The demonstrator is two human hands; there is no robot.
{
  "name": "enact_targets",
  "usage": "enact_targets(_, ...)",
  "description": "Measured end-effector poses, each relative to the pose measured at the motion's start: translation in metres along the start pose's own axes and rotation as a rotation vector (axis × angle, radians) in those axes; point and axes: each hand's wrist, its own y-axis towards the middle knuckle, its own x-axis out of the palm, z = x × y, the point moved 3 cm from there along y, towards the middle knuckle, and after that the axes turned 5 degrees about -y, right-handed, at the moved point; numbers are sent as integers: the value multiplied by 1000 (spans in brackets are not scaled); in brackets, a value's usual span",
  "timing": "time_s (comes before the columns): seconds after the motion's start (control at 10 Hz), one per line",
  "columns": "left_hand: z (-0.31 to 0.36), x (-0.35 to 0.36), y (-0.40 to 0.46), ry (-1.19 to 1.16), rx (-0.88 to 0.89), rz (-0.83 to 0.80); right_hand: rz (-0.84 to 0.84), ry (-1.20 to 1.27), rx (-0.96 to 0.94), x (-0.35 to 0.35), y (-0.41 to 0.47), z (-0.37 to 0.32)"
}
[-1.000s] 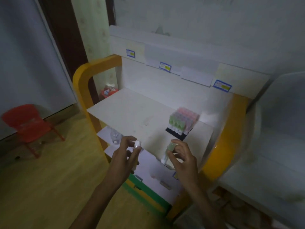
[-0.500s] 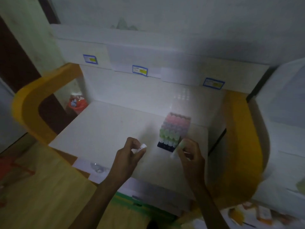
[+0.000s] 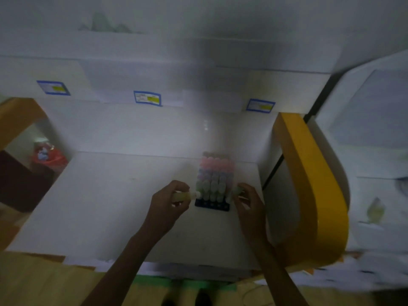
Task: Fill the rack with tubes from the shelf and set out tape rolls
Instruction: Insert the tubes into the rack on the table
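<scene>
White shelf: rack (tubes loaded).

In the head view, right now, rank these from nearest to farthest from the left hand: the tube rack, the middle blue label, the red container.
1. Tube rack: just right of the left hand.
2. Middle blue label: above, on the shelf's edge.
3. Red container: far left, beyond the shelf's side.

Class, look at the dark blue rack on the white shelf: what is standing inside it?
The rack holds capped tubes: pink at the back, bluish in the middle, green in front. Its nearest row of holes looks empty. The caps hide the tube bodies and the rest of the rack.
</scene>
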Motion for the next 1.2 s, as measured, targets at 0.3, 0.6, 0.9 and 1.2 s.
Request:
enact_targets(0.3,-12,-15,9,-38,82,-19,18,-95,32,12,-2,0)
enact_targets(0.6,-16,-19,14,-117,-3,-49,-20,-247,16,16,-7,-2)
enact_targets(0.9,-14,-13,16,-93,215,-120,-23,-377,48,16,-10,1)
enact_targets(1.2,-19,15,15,-96,159,-160,-73,-427,-20,-5,-25,-30)
